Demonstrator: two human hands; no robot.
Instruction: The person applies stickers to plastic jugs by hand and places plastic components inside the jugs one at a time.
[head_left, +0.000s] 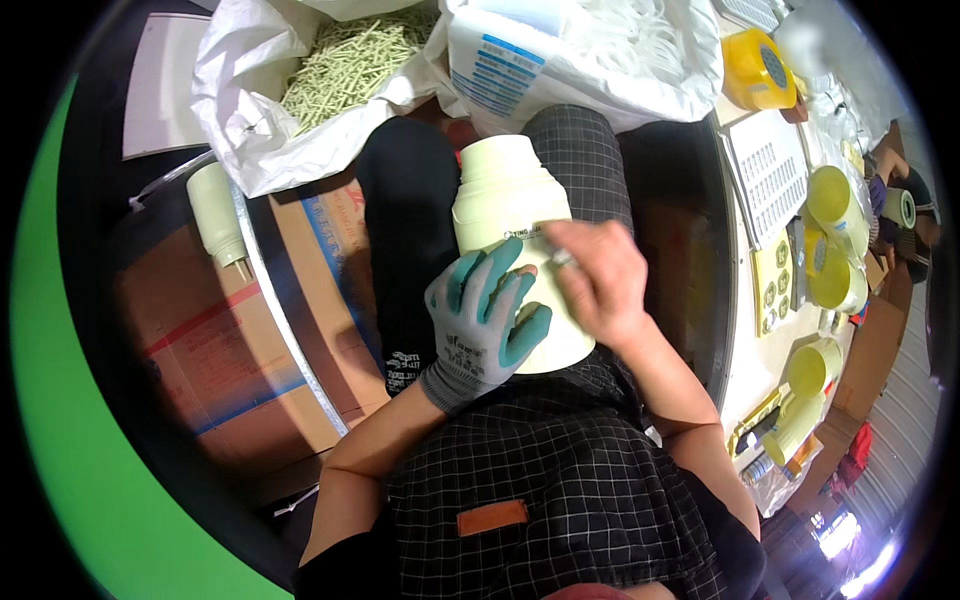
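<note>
A pale yellow thermos flask lies across my lap, its narrower neck end pointing away from me and dark printing on its side. My left hand, in a grey glove with teal fingertips, holds the flask along its left side and top. My bare right hand is over the flask's right side, next to the printing, with fingers curled and slightly blurred. A small whitish bit shows at its fingers; I cannot make out what it is.
Ahead stand a white sack of thin pale green sticks and a bag of clear rings. Right, a table carries yellow cups, a tape roll and a printed sheet. Left, another flask lies by cardboard.
</note>
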